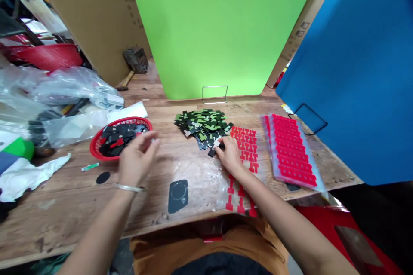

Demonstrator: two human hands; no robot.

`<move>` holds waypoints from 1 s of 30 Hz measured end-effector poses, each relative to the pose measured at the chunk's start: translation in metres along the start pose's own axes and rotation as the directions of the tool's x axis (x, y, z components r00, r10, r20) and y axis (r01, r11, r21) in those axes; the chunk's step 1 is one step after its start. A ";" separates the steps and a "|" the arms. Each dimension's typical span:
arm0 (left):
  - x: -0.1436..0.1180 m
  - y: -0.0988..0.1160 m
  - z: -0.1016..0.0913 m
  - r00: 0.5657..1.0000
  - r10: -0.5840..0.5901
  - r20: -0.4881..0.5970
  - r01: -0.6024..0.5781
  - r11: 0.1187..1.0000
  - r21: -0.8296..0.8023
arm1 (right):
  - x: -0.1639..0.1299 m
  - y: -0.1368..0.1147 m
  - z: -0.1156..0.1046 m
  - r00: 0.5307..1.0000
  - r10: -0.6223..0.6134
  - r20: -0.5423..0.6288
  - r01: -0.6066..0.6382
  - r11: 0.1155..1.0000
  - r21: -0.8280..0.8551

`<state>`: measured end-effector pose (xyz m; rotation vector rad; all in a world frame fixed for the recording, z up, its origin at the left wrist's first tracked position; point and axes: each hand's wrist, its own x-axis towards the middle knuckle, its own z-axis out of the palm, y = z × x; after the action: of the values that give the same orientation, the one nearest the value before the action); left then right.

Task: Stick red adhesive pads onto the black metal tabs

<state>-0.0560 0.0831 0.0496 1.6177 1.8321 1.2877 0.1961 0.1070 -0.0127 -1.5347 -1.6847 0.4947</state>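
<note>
My right hand reaches into the near edge of a pile of small black and green pieces, fingertips pinched on one black piece. It lies over a clear sheet of red T-shaped stickers. My left hand, with a bangle on the wrist, hovers beside a red basket of black pieces, fingers loosely curled and holding nothing I can see. A black pad lies on the wooden table between my arms.
A stack of red sticker sheets lies at right. Green and blue boards stand behind, with cardboard at left. Plastic bags, white cloth, a hammer and a black disc sit at left.
</note>
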 end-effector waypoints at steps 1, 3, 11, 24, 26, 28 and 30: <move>-0.012 0.007 0.017 0.993 -0.012 0.116 0.024 0.994 -0.102 | -0.002 -0.004 -0.001 0.999 0.046 0.023 -0.048 0.991 0.121; -0.033 0.018 0.049 0.948 -0.049 0.315 0.139 0.953 -0.270 | -0.010 -0.013 -0.005 0.986 0.119 0.116 -0.152 0.924 0.351; -0.065 0.033 0.116 0.658 -0.279 0.700 0.693 0.588 -0.417 | -0.028 0.024 -0.059 0.994 0.103 0.039 -0.107 0.988 0.111; -0.050 0.067 0.205 0.635 -0.297 0.713 0.737 0.511 -0.443 | -0.005 0.070 -0.074 0.981 0.177 0.077 -0.139 0.925 -0.354; -0.049 0.067 0.215 0.645 -0.303 0.702 0.727 0.527 -0.440 | -0.001 0.071 -0.077 0.977 0.190 0.098 -0.142 0.919 -0.367; -0.048 0.066 0.222 0.656 -0.312 0.687 0.717 0.543 -0.437 | 0.002 0.071 -0.078 0.972 0.204 0.113 -0.149 0.915 -0.375; -0.047 0.064 0.226 0.667 -0.323 0.672 0.707 0.557 -0.435 | 0.001 0.071 -0.079 0.972 0.209 0.110 -0.154 0.913 -0.377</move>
<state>0.1678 0.1201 -0.0274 0.7628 1.1438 0.9083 0.3017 0.1047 -0.0160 -1.9822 -1.8322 0.4130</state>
